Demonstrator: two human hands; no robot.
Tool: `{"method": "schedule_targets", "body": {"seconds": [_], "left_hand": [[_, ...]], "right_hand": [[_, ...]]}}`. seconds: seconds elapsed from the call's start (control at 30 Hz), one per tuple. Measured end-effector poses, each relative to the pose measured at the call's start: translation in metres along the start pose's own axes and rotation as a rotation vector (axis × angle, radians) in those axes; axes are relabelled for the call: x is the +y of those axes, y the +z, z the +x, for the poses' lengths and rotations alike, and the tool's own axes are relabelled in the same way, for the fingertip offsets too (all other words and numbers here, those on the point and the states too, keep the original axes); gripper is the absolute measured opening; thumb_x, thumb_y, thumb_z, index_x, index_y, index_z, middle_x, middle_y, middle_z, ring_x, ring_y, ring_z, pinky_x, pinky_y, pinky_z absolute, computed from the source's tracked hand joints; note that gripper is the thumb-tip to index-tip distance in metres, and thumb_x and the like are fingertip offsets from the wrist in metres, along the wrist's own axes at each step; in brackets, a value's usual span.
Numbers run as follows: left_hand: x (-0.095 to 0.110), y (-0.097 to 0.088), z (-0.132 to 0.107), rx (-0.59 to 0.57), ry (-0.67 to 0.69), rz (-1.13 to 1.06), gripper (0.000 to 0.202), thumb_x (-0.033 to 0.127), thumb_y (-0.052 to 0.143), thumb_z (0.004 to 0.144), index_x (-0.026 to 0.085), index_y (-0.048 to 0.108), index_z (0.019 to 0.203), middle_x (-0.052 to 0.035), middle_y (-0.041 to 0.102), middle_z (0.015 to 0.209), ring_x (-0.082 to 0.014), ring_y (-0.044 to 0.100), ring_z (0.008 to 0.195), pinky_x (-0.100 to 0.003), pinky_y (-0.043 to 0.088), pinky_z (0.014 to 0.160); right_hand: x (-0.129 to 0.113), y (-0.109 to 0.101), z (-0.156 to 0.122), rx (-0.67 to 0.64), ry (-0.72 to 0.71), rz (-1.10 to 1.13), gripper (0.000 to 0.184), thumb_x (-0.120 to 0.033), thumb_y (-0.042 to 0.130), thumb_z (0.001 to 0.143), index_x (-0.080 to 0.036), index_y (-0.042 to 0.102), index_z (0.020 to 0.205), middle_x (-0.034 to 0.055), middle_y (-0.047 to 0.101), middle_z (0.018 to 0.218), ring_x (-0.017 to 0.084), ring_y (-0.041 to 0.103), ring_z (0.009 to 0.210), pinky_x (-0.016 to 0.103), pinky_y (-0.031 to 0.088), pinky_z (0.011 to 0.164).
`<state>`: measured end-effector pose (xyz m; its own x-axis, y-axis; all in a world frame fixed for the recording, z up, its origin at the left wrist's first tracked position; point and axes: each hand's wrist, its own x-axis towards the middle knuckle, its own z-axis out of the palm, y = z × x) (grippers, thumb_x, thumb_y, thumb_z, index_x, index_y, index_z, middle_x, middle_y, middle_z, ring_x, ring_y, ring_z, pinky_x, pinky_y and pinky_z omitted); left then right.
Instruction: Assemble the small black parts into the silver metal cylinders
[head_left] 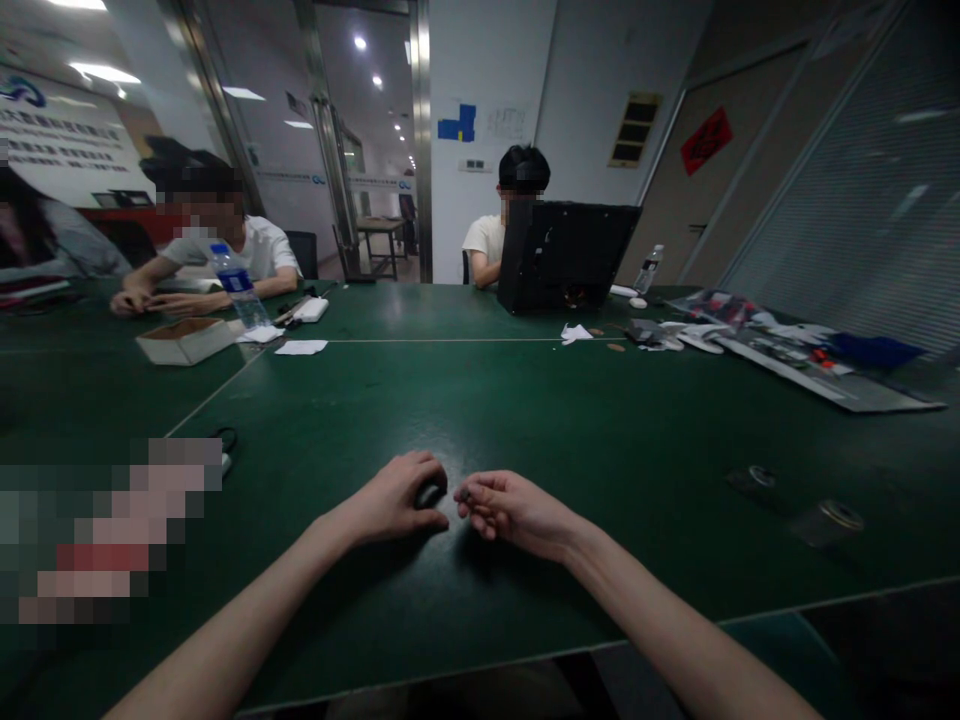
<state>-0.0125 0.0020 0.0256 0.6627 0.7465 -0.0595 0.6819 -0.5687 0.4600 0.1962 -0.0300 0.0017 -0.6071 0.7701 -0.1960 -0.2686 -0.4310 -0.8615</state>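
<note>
The left hand (394,498) rests on the green table (525,420), its fingers curled shut around a small dark round thing (430,492) held against the thumb. Just beside it, fingertips almost meeting, the right hand (514,512) pinches a tiny piece (465,494), too small to identify. Two metal discs (840,515) lie well off to the right of the right hand. A black laptop (562,255) stands far ahead of both hands.

— What's on the table (480,400)?
— It's dark green. Upper left: a water bottle (238,285), an open box (184,340), a sheet of paper (301,347). Top centre, a black laptop (562,258). Two round metal discs (841,515) at right.
— And nearest you?
— My left hand (394,500) and right hand (514,512), resting lower centre.
</note>
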Motion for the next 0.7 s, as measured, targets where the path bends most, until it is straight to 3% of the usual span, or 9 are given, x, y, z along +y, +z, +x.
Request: {"method": "schedule_targets", "body": {"seconds": [0.33,0.7], "left_hand": [[0.0003,-0.0008,-0.0002,-0.014,-0.009,-0.009,0.038,0.049,0.064,0.075,0.021,0.057,0.1,-0.0053,0.054,0.108,-0.0244,0.05,0.1,-0.034,0.041,0.085],[-0.0008,0.0004,-0.0005,0.003,0.002,-0.016,0.036,0.048,0.063,0.076,0.022,0.056,0.099,-0.0037,0.054,0.106,-0.0231,0.05,0.098,-0.032,0.041,0.082]], "right_hand": [[-0.0019,0.0027,-0.0032,-0.002,-0.013,-0.047,0.032,-0.03,0.078,0.065,-0.013,0.059,0.085,-0.0023,0.058,0.068,0.005,0.049,0.056,0.018,0.036,0.054],[0.0008,0.0013,-0.0032,0.003,-0.052,-0.146,0.031,-0.028,0.078,0.064,-0.014,0.061,0.086,-0.0035,0.056,0.068,0.005,0.047,0.054,0.02,0.035,0.055]]}}
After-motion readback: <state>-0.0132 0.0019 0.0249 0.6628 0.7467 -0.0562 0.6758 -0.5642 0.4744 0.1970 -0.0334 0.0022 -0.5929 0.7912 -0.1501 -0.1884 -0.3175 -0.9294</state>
